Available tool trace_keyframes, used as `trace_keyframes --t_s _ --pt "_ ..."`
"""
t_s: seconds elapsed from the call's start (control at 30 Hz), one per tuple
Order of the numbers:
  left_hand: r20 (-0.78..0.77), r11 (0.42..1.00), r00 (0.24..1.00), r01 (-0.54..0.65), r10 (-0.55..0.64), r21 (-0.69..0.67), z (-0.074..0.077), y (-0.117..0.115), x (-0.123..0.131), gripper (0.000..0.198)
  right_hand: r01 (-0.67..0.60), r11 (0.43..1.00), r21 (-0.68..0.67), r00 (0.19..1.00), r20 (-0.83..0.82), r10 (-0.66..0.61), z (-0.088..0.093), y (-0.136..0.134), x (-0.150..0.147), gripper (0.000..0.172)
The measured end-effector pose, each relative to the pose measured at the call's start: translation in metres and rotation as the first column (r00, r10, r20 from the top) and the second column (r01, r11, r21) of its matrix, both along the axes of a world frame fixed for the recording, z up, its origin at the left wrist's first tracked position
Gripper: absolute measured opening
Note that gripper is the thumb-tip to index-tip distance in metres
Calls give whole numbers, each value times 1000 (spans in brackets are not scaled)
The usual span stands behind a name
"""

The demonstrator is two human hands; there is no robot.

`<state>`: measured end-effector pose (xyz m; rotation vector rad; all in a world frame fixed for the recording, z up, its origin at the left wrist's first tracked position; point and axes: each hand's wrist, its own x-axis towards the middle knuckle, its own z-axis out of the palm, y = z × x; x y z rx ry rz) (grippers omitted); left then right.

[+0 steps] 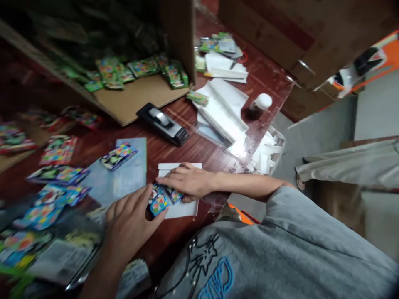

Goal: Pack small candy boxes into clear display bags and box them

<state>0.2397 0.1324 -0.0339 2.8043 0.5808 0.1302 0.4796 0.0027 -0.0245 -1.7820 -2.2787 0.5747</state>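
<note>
Packet [159, 202] in half-curled left hand [129, 220], right hand [189, 181] flatter

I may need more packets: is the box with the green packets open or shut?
Open: the box has an uncovered side, through which green packets show inside.

Blue pkt [159, 201] part. hidden, sl. blurred

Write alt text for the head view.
A person's left hand and right hand touch small, colourful packaging over white paper on a reddish table. Beyond lie a black device and an open cardboard box holding green packets.
</note>
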Motion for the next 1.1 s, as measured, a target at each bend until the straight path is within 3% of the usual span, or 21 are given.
trace_keyframes --t_s 0.1,0.2,0.27,0.33,0.37,0.4,0.5,0.6,0.7,0.77,0.83,0.9,0.97,1.03,1.1 --pt "0 999 1000 29 -29 38 2 -7 6 80 -80 994 76 997 -9 81 7 -3 8 72" --pt "-41 988 991 129 -126 81 8 -31 22 79 5 925 379 993 -110 39 28 -20 37 76" --pt "-114 975 973 210 -201 76 8 -42 33 64 185 833 521 975 -200 -91 40 -18 81 81" --pt "-145 971 965 230 -220 58 4 -43 39 61 362 746 559 932 -232 -279 47 5 135 81" --pt "-135 973 968 222 -213 55 3 -39 39 63 432 713 553 901 -231 -367 49 24 162 84" --pt "-112 976 973 208 -200 60 3 -32 37 65 462 726 509 883 -187 -431 50 45 185 90" --pt "-11 988 993 115 -115 105 14 8 33 63 484 833 269 849 85 -521 49 111 240 105" --pt "45 989 999 -26 19 149 36 72 47 57 550 824 140 788 239 -567 43 164 270 117" --pt "2 972 985 -171 173 163 57 143 70 59 493 856 157 835 189 -516 41 197 282 83" --pt "-50 945 953 -289 299 153 63 187 84 63 478 850 223 847 142 -513 42 207 285 85" --pt "-112 918 916 -366 385 154 60 220 101 75 423 851 312 880 81 -467 45 199 281 89" --pt "-129 913 909 -375 395 160 50 237 121 85 359 845 397 927 -45 -373 51 168 264 92" --pt "-129 920 916 -361 381 153 40 240 142 91 339 848 406 940 -184 -288 59 117 232 87" --pt "-134 922 915 -366 381 129 33 235 157 88 355 876 327 924 -266 -275 62 59 189 71" --pt "-110 903 898 -416 426 105 31 226 162 87 399 896 195 844 -460 -275 59 2 145 58"
